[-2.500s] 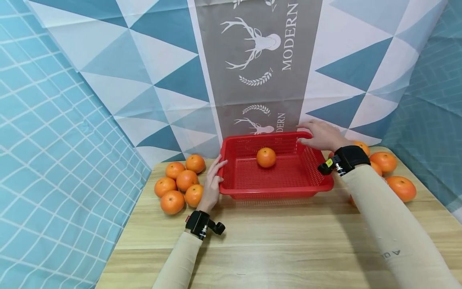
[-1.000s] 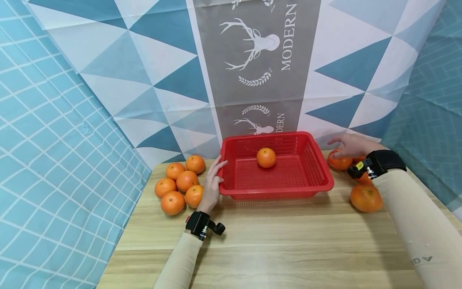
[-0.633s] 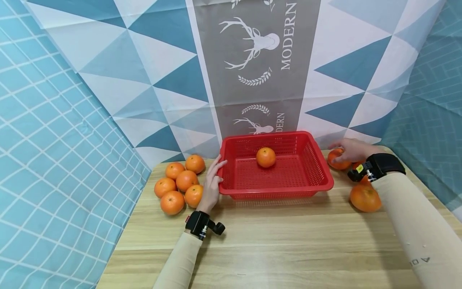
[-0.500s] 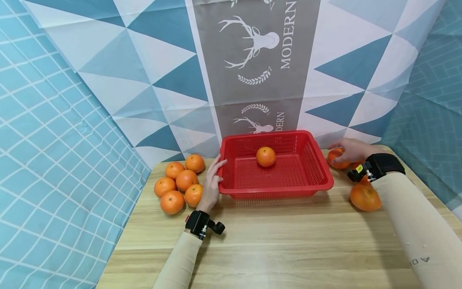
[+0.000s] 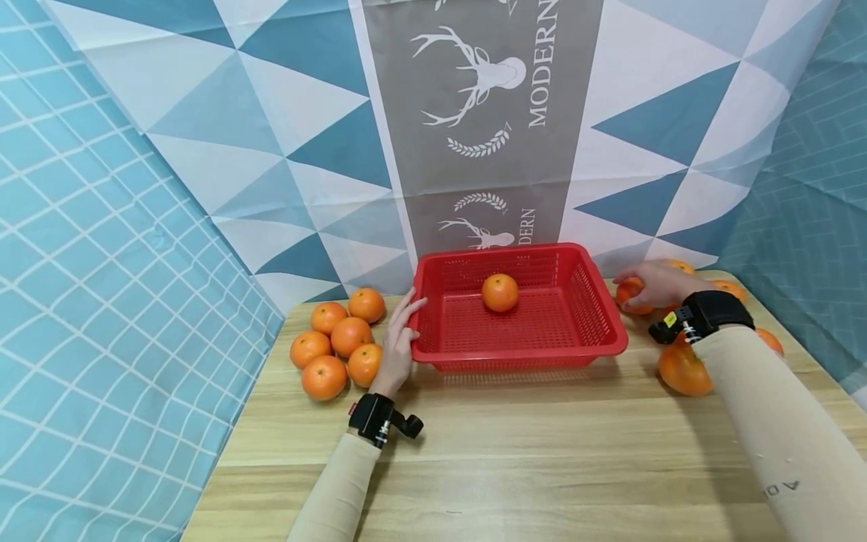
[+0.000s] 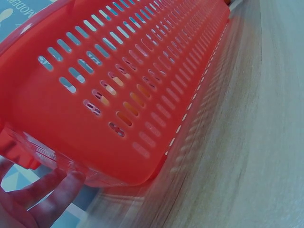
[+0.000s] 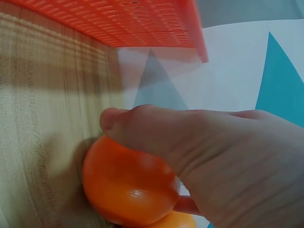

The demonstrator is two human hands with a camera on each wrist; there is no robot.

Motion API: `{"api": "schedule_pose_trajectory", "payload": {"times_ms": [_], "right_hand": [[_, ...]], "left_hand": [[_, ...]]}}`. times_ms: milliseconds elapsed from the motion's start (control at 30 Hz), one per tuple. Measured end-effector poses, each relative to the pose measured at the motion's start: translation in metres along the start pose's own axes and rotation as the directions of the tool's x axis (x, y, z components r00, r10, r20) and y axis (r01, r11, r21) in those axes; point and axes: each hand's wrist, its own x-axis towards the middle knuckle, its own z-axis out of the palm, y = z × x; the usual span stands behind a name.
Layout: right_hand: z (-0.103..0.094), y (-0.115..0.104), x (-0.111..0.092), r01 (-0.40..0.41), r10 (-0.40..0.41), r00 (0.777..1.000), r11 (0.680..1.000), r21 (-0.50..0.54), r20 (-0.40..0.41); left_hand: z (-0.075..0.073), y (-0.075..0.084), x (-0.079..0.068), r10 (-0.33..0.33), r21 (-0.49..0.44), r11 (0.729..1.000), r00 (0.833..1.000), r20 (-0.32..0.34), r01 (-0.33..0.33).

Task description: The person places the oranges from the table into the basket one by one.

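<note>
Cloth is hanging along the back and sides, showing blue and white triangles, a grey deer-head panel and, at left, a white grid on blue. The tabletop, wood-grained, is meeting it at the back edge. A red basket is standing upright near the middle of that edge. Beige sleeves are coming in from the front, one towards each end of the basket.

The left hand is resting on the basket's left rim, its fingers spreading apart and lying fairly straight. The right hand is clamping an orange between thumb and fingers, near the tabletop's back right corner, just beside the basket. Black bands are circling both wrists.

Six oranges are clustering beside the left hand, near the back left corner. More oranges are lying around the right forearm, some partly hiding behind it. A single orange is sitting inside the basket, towards its back wall.
</note>
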Motion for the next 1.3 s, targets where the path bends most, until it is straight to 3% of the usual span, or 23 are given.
{"api": "schedule_pose_trajectory", "payload": {"times_ms": [100,400,500,633,700,800,867,900,1033,1167,1200,1300], "right_hand": [[0.0,0.008,0.013,0.027,-0.032,0.999,0.992,-0.123,-0.04],[0.004,0.015,0.019,0.0,-0.005,0.999,0.995,-0.099,-0.052],[0.008,0.013,0.016,-0.008,0.004,0.998,0.998,-0.068,-0.055],[0.013,-0.002,-0.003,-0.037,0.041,0.998,0.996,0.083,-0.053],[0.014,-0.011,-0.015,-0.095,0.102,0.995,0.961,0.258,-0.013],[0.016,-0.017,-0.025,-0.155,0.152,0.987,0.86,0.486,0.047],[0.016,-0.019,-0.028,-0.181,0.166,0.983,0.792,0.583,0.078],[0.016,-0.02,-0.029,-0.169,0.158,0.985,0.784,0.597,0.072],[0.015,-0.023,-0.031,-0.138,0.137,0.989,0.79,0.598,0.048],[0.015,-0.021,-0.03,-0.176,0.172,0.983,0.795,0.581,0.063],[0.015,-0.019,-0.028,-0.178,0.174,0.983,0.819,0.545,0.06],[0.015,-0.009,-0.015,-0.122,0.126,0.992,0.936,0.331,0.009]], "left_hand": [[0.0,-0.003,0.0,0.008,-0.012,1.0,1.0,0.001,-0.007],[-0.001,-0.009,0.003,0.03,-0.043,0.999,1.0,0.003,-0.03],[-0.001,-0.01,0.003,0.02,-0.052,0.998,1.0,0.004,-0.02],[-0.001,-0.004,0.002,0.005,-0.024,1.0,1.0,0.009,-0.005],[-0.001,-0.002,0.002,0.006,-0.009,1.0,1.0,0.01,-0.006],[0.0,-0.005,0.002,0.015,-0.022,1.0,1.0,0.003,-0.015],[0.0,-0.007,0.003,0.024,-0.03,0.999,1.0,-0.001,-0.024],[0.0,-0.008,0.003,0.03,-0.032,0.999,1.0,-0.003,-0.03],[0.0,-0.006,0.002,0.048,-0.017,0.999,0.999,-0.002,-0.048],[0.0,-0.005,0.001,0.053,-0.003,0.999,0.999,-0.005,-0.053],[0.0,-0.004,0.001,0.051,0.0,0.999,0.999,-0.006,-0.051],[0.0,-0.003,0.001,0.04,0.01,0.999,0.999,-0.005,-0.04]]}}
